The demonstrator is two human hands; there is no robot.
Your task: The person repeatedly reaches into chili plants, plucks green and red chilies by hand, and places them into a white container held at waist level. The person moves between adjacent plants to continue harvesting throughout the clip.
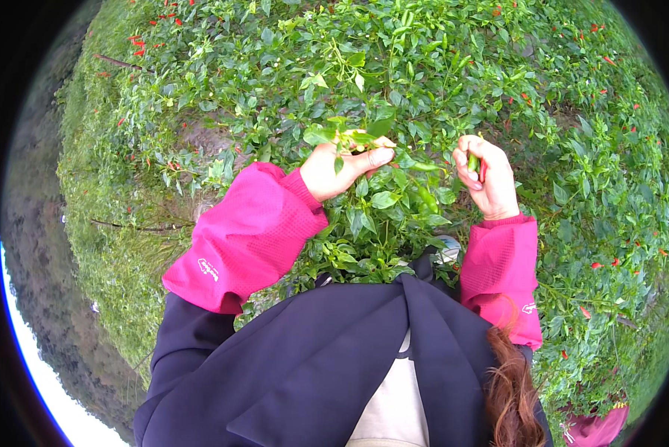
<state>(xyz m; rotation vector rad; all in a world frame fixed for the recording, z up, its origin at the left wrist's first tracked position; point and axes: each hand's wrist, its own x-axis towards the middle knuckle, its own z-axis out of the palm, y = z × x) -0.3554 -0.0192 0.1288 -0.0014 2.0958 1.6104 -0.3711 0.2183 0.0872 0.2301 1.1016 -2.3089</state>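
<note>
My left hand [348,162] pinches a leafy chili pepper sprig [362,137] between thumb and fingers, in front of my chest. To its right, my right hand [486,170] is curled around picked chili peppers. A green chili [473,162] and a red chili [483,171] show between its fingers and palm; whether more are inside is hidden. Between the two hands and just below them, green chilies [427,199] hang among the leaves of a chili plant [385,199]. Pink sleeve covers are on both forearms.
Dense chili plants [290,67] surround me, with red chilies [139,46] at upper left and green ones [410,67] above my hands. Sticks [123,63] poke out at left. My shoe [448,249] shows below. A maroon cloth item [597,427] lies at lower right.
</note>
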